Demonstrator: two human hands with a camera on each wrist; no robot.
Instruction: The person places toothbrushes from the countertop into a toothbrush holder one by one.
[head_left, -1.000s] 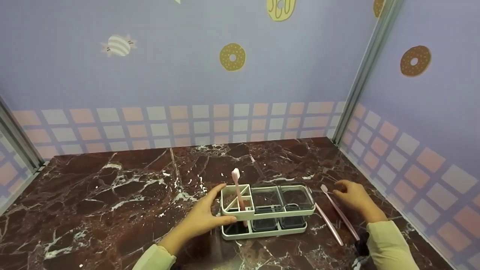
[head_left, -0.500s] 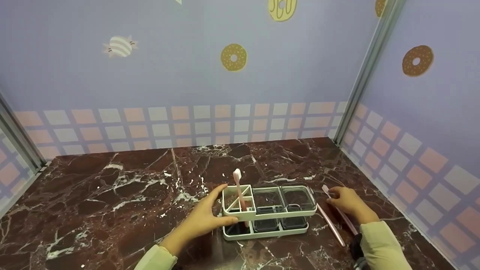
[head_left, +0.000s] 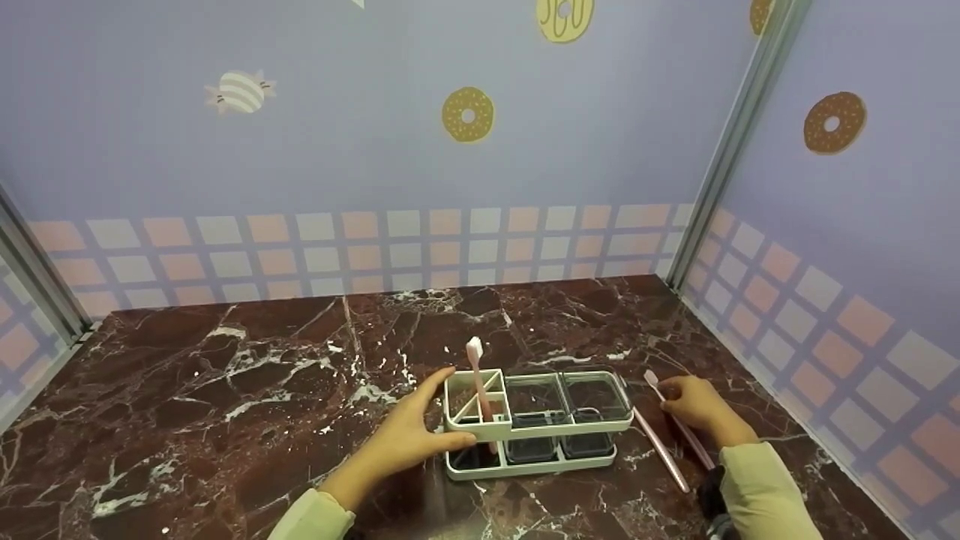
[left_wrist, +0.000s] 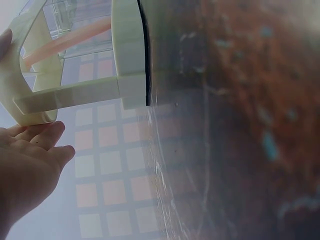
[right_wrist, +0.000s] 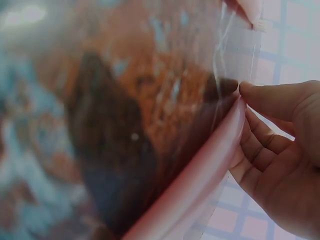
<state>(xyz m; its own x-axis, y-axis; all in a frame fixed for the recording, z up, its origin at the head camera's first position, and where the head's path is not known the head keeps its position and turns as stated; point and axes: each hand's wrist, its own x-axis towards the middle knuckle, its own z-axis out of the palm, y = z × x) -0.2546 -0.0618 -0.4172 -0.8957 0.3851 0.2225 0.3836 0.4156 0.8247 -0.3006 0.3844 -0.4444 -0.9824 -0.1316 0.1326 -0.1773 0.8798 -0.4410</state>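
A white two-tier toothbrush holder (head_left: pixel 570 428) with clear cups stands on the marble-patterned table. My left hand (head_left: pixel 401 439) grips the left end of its upper tier, thumb in front and index finger behind; the left wrist view shows the fingertips against the holder (left_wrist: pixel 131 60). One pink toothbrush (head_left: pixel 481 390) leans in a left compartment, head up. To the right, my right hand (head_left: pixel 699 405) pinches a second pink toothbrush (head_left: pixel 696 444) just below its head, thumb against fingers. In the right wrist view that toothbrush's handle (right_wrist: pixel 197 190) slants down along the table.
A third pink toothbrush (head_left: pixel 661 454) lies between the holder and my right hand. The table (head_left: pixel 225 420) meets a patterned back wall (head_left: pixel 337 150) and a right side wall (head_left: pixel 862 262), joined by a metal post (head_left: pixel 720 172).
My right hand has moved left and slightly down from beside the right-hand toothbrush and now pinches it. My left hand and the holder stay in place.
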